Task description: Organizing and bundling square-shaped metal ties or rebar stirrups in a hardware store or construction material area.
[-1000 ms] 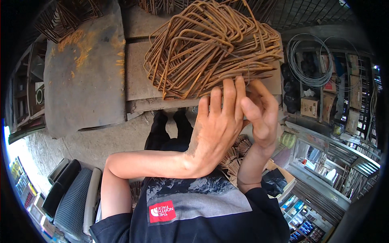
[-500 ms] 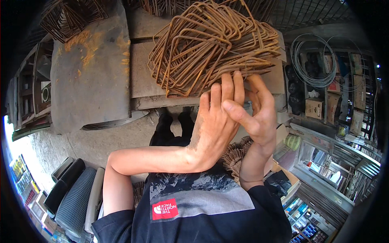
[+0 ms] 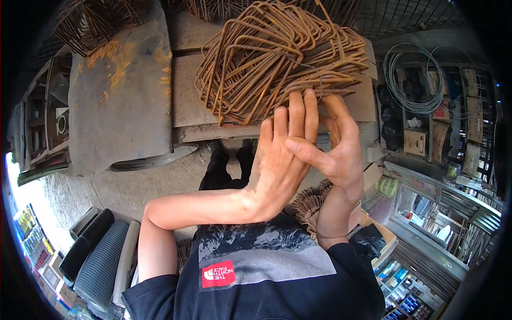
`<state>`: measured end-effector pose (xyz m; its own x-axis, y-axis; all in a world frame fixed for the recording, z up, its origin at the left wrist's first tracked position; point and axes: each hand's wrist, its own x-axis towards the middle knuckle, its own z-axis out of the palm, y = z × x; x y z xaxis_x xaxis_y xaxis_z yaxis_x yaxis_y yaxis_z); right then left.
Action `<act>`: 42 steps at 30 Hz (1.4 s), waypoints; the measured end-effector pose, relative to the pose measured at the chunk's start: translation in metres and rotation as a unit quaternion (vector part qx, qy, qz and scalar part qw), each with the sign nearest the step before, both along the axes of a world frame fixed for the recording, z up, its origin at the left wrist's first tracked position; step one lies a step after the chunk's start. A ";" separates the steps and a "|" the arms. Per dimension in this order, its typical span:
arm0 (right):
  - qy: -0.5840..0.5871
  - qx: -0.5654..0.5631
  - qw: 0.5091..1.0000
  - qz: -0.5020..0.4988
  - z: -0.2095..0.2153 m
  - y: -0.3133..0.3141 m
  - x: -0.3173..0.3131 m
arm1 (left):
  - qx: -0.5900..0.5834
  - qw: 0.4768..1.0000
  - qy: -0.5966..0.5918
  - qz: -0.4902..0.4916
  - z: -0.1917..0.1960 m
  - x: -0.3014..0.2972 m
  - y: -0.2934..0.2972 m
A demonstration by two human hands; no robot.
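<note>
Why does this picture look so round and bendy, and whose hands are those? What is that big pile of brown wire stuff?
The picture comes from a small camera worn on a person's head, looking down. Its lens sees very wide, so straight edges bend near the rim. The two hands belong to that person: the left hand is flat with its fingers together, and the right hand presses against it. Neither hand holds anything. Just beyond the fingertips, a heap of rusty bent steel bar loops lies on a worn workbench. Further right, a coil of thin grey wire hangs. At the bottom you see the person's dark shirt.
</note>
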<state>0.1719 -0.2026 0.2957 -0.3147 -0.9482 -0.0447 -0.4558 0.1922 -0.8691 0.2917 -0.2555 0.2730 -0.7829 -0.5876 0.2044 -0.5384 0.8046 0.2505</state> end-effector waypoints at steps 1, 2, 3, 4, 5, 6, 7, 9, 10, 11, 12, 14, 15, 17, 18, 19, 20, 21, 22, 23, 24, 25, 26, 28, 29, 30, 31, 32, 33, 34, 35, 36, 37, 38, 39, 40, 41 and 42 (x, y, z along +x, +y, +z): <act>-0.012 0.000 1.000 -0.006 0.001 0.000 0.001 | 0.003 1.000 0.004 -0.003 0.000 0.001 0.000; -0.024 0.000 1.000 -0.012 0.001 0.000 0.002 | 0.007 1.000 0.009 -0.006 0.000 0.001 -0.001; -0.024 0.000 1.000 -0.013 0.000 -0.001 0.003 | 0.007 1.000 0.009 -0.006 0.000 0.001 -0.001; -0.020 -0.033 0.999 -0.033 -0.002 -0.002 0.005 | 0.010 1.000 0.017 -0.005 -0.001 0.001 -0.001; -0.016 -0.065 0.996 -0.053 -0.004 -0.003 0.006 | 0.014 1.000 0.025 -0.004 -0.001 0.001 -0.001; -0.016 -0.065 0.996 -0.053 -0.005 -0.003 0.006 | 0.013 1.000 0.025 -0.004 -0.001 0.001 -0.001; -0.036 -0.067 0.995 -0.065 -0.006 -0.003 0.007 | 0.015 0.999 0.031 -0.006 0.000 0.001 -0.001; -0.056 -0.069 0.993 -0.077 -0.006 -0.004 0.008 | 0.016 0.999 0.037 -0.009 0.000 0.001 -0.002; -0.066 -0.067 0.992 -0.084 -0.005 -0.004 0.009 | 0.012 0.999 0.037 -0.007 -0.001 0.000 -0.002; -0.075 -0.066 0.991 -0.090 -0.004 -0.005 0.010 | 0.008 0.999 0.037 -0.005 -0.001 0.000 -0.003; -0.076 -0.066 0.991 -0.090 -0.003 -0.005 0.011 | 0.008 0.999 0.037 -0.005 -0.001 0.000 -0.003; -0.108 -0.044 0.986 -0.116 -0.001 -0.005 0.013 | 0.003 0.999 0.045 -0.005 -0.002 0.000 -0.003; -0.108 -0.044 0.986 -0.117 0.000 -0.005 0.013 | 0.003 0.999 0.045 -0.006 -0.002 0.000 -0.002; -0.105 -0.033 0.986 -0.126 0.001 -0.006 0.013 | -0.007 0.998 0.055 -0.002 -0.004 -0.001 -0.002; -0.106 -0.033 0.986 -0.127 0.001 -0.006 0.013 | -0.007 0.998 0.055 -0.002 -0.004 -0.001 -0.002; -0.106 -0.035 0.985 -0.130 0.001 -0.006 0.013 | -0.007 0.999 0.054 -0.002 -0.003 -0.001 -0.002; -0.107 -0.036 0.985 -0.132 0.000 -0.006 0.013 | -0.008 0.999 0.053 -0.001 -0.003 -0.001 -0.002; -0.107 -0.036 0.985 -0.132 0.000 -0.007 0.013 | -0.008 0.999 0.053 -0.001 -0.003 0.000 -0.002; -0.108 -0.041 0.985 -0.132 -0.001 -0.007 0.012 | 0.035 0.997 0.065 -0.015 -0.002 0.000 -0.002; -0.109 -0.046 0.984 -0.131 -0.001 -0.007 0.012 | 0.078 0.994 0.078 -0.028 -0.002 0.001 -0.002; -0.110 -0.045 0.984 -0.131 -0.002 -0.007 0.012 | 0.078 0.994 0.078 -0.028 -0.002 0.001 -0.002; -0.105 -0.043 0.985 -0.129 -0.003 -0.006 0.011 | 0.079 0.993 0.080 -0.028 -0.002 0.001 -0.001; -0.100 -0.040 0.986 -0.128 -0.003 -0.006 0.010 | 0.080 0.993 0.083 -0.029 -0.002 0.001 -0.001; -0.103 -0.043 0.985 -0.128 -0.003 -0.006 0.011 | 0.084 0.992 0.088 -0.030 -0.002 0.002 -0.001; -0.107 -0.045 0.985 -0.128 -0.003 -0.006 0.011 | 0.089 0.991 0.094 -0.030 -0.002 0.002 -0.001; -0.107 -0.045 0.985 -0.128 -0.004 -0.005 0.011 | 0.089 0.991 0.094 -0.031 -0.002 0.002 -0.001; -0.109 -0.047 0.985 -0.125 -0.004 -0.005 0.011 | 0.092 0.991 0.093 -0.032 -0.002 0.002 -0.001; -0.110 -0.049 0.985 -0.122 -0.005 -0.004 0.010 | 0.096 0.991 0.093 -0.032 -0.002 0.002 -0.001; -0.110 -0.049 0.985 -0.122 -0.004 -0.004 0.011 | 0.096 0.991 0.093 -0.032 -0.002 0.002 -0.001; -0.113 -0.042 0.985 -0.121 -0.004 -0.004 0.011 | 0.098 0.990 0.096 -0.032 -0.003 0.002 -0.001; -0.116 -0.035 0.985 -0.120 -0.003 -0.005 0.011 | 0.100 0.990 0.099 -0.030 -0.003 0.002 -0.001; -0.116 -0.035 0.985 -0.120 -0.004 -0.004 0.010 | 0.099 0.990 0.099 -0.031 -0.003 0.002 -0.001; -0.095 -0.041 0.988 -0.116 -0.004 -0.004 0.010 | 0.096 0.990 0.102 -0.028 -0.004 0.002 -0.001; -0.074 -0.046 0.990 -0.112 -0.004 -0.005 0.009 | 0.093 0.990 0.106 -0.025 -0.004 0.001 -0.001; -0.074 -0.046 0.990 -0.112 -0.002 -0.006 0.008 | 0.093 0.990 0.105 -0.025 -0.002 0.002 -0.003; -0.098 -0.071 0.987 -0.108 0.002 -0.008 0.007 | 0.110 0.985 0.130 -0.029 0.001 0.003 -0.006; -0.122 -0.096 0.982 -0.104 0.004 -0.010 0.006 | 0.126 0.979 0.154 -0.032 0.005 0.004 -0.009; -0.123 -0.097 0.982 -0.104 0.000 -0.008 0.004 | 0.126 0.980 0.154 -0.033 0.008 0.006 -0.013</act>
